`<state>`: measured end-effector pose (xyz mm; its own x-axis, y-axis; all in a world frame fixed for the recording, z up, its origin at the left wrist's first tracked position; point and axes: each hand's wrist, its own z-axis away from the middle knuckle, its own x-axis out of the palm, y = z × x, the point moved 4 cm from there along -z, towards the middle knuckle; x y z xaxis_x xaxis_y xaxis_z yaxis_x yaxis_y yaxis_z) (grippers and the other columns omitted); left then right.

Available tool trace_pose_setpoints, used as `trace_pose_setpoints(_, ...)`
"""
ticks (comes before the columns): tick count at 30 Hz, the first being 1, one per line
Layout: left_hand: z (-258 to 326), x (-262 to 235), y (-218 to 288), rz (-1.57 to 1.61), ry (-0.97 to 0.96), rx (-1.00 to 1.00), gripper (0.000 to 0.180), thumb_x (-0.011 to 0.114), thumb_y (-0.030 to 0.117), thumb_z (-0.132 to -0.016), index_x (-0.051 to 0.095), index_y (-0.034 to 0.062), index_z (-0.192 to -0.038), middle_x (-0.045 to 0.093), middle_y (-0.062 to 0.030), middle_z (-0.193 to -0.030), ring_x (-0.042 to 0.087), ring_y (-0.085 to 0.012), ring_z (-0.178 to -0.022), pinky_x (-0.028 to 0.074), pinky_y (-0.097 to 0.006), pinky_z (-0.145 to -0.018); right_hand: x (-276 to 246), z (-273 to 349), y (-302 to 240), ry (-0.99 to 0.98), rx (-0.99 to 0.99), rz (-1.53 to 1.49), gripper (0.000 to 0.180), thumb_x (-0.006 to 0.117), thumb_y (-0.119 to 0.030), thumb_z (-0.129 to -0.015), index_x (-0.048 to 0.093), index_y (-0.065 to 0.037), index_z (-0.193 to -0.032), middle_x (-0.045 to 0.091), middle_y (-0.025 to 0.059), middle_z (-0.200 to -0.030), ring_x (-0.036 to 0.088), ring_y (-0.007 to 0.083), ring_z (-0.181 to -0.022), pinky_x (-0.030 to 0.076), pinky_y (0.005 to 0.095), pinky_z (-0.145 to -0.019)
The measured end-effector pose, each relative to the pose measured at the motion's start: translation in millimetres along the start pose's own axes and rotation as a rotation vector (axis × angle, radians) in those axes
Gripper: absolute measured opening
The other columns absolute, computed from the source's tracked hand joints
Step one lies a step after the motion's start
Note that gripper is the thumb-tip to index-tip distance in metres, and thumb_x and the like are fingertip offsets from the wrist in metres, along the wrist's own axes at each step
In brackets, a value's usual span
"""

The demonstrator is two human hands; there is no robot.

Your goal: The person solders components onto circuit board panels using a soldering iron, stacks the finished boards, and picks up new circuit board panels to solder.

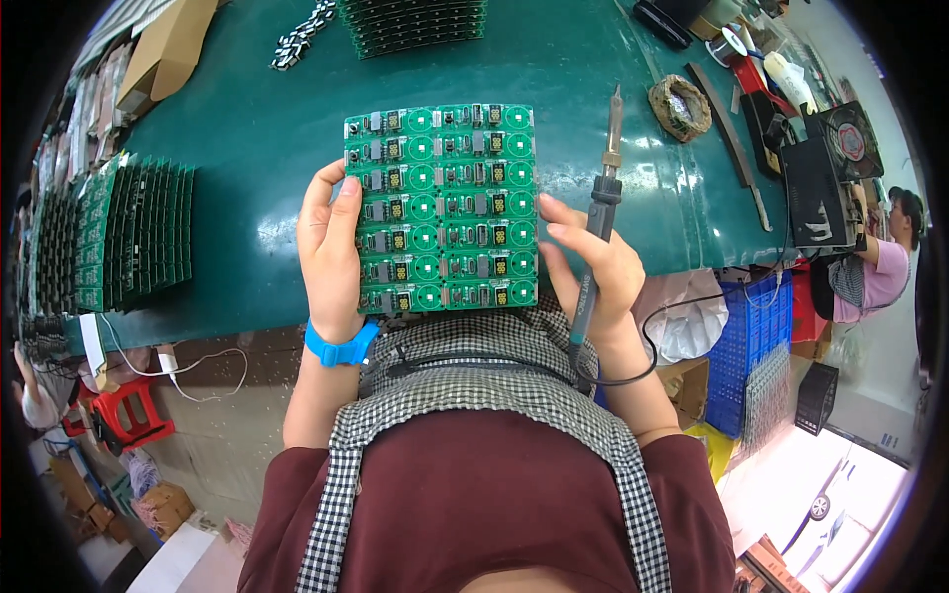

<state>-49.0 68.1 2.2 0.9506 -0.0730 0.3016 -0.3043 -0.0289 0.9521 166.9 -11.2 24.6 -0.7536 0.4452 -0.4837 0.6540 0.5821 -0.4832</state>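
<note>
A green circuit board panel, made up of small repeated boards with displays and components, is held over the front of the table. My left hand grips its left edge, thumb on the upper face. At the opposite edge is my right hand, with a soldering iron lodged in it and its tip pointing away from me. Fingertips of that hand are at the panel's right edge; whether they press on it I cannot tell. A blue strap circles my left wrist.
Stacked circuit boards stand at the left, with another stack at the far edge. Right of the green table sit a round tip-cleaning holder, a solder spool and a black fan unit. The iron's cord loops beside my right forearm.
</note>
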Motion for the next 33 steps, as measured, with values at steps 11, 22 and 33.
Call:
trace_pose_setpoints(11,-4,-6,-5,0.018,0.076,-0.002,0.023,0.048,0.014,-0.097,0.054,-0.0007,-0.113,0.064,-0.0033,-0.099,0.060,-0.0060,-0.084,0.049,-0.020,-0.072,-5,0,-24,0.005,-0.084,-0.204,0.035,0.075,0.003,-0.064,0.053,-0.009,-0.088,0.069,0.0087,-0.084,0.067,0.0253,-0.071,0.054,0.0313,-0.058)
trace_pose_setpoints(22,2,2,3,0.009,0.062,0.029,0.027,0.049,0.016,-0.097,0.048,-0.0014,-0.117,0.061,-0.0018,-0.093,0.054,-0.0044,-0.083,0.044,-0.020,-0.074,-1,0,-32,-0.179,-0.024,-0.118,0.042,0.077,0.002,-0.066,0.044,-0.010,-0.088,0.069,0.0106,-0.085,0.065,0.0293,-0.075,0.053,0.0381,-0.068)
trace_pose_setpoints(33,6,6,4,0.065,-0.003,0.046,0.026,0.047,0.016,-0.097,0.045,-0.0007,-0.118,0.064,-0.0067,-0.097,0.057,-0.0073,-0.087,0.045,-0.022,-0.077,-13,10,-17,-0.023,0.012,-0.161,0.043,0.075,0.003,-0.069,0.043,-0.010,-0.095,0.068,0.0134,-0.091,0.064,0.0290,-0.082,0.050,0.0416,-0.078)
